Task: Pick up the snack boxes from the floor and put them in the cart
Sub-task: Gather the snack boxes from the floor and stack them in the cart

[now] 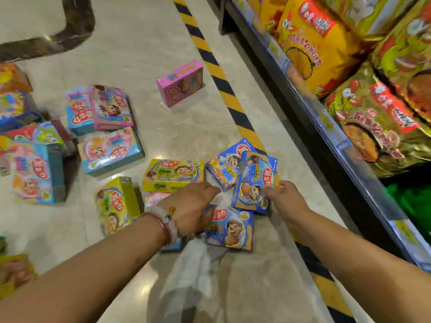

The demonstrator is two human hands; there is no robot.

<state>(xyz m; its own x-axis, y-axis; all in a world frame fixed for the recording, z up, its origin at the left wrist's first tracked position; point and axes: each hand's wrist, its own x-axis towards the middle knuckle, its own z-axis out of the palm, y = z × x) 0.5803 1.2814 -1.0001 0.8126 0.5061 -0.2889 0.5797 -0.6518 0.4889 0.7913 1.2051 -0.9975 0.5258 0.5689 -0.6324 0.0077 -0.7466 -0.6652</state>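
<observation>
Two bare forearms, no sleeves in view. Left wrist: a pale beaded bracelet with one amber bead, worn beside a thin red bangle. Right hand and wrist: unadorned. Light trousers below, blurred.

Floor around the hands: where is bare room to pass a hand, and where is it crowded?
Bare floor lies between the pink box, the striped tape and the yellow box. Crowded where the left hand and right hand reach the blue boxes.
</observation>
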